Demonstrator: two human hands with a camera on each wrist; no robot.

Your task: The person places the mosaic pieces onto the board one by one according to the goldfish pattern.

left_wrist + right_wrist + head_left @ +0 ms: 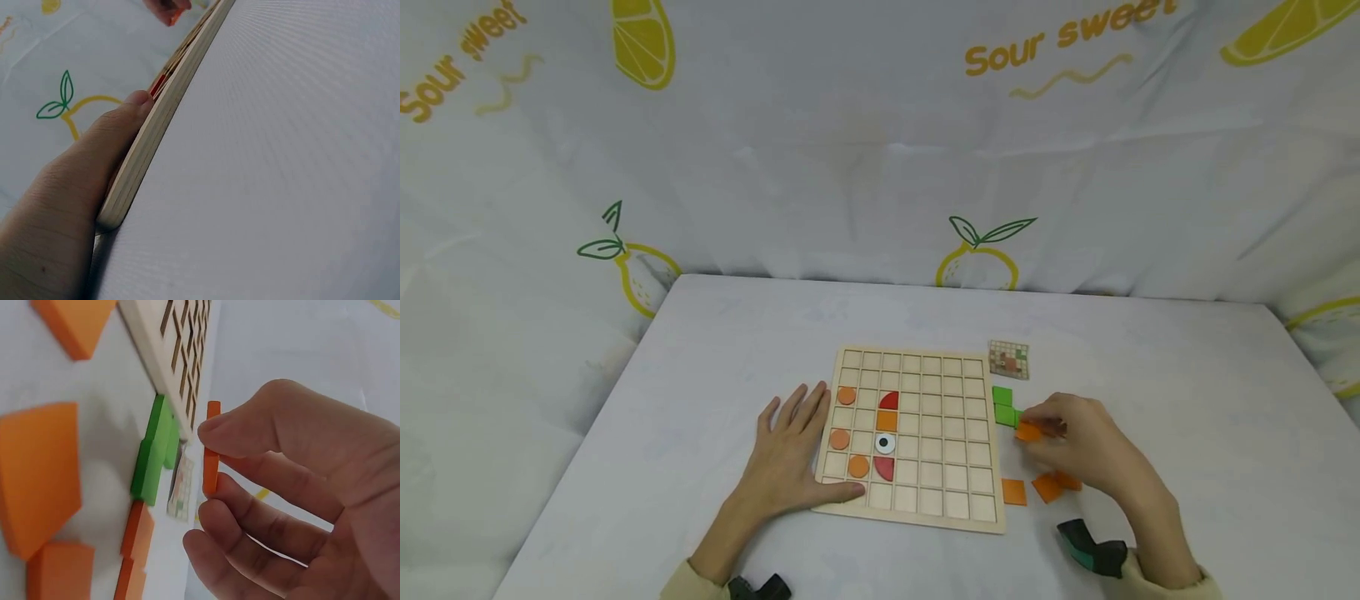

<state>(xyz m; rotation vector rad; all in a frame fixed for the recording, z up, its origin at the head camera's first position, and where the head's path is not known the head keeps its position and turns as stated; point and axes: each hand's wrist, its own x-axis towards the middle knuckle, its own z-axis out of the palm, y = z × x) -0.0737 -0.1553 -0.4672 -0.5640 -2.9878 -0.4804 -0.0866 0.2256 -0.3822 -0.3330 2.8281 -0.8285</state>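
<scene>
My right hand (1093,442) pinches an orange square tile (211,473) between thumb and fingertips, raised beside the green tiles (1003,413). On the left, my left hand (784,471) rests at the near-left corner of a wooden grid board (917,522). Its thumb (128,112) lies over the near rim, and its fingers stretch along the left side. Set in the grid are several orange discs (858,466), two red quarter-circle pieces (884,469), an orange square (887,421) and a white disc with a black dot (885,443).
Loose orange tiles (1013,492) lie right of the board's near corner, several of them bunched together. A small pattern card (1009,359) is by the far-right corner. White cloth with lemon prints hangs behind the white table (760,325). Dark devices (1092,550) sit at both wrists.
</scene>
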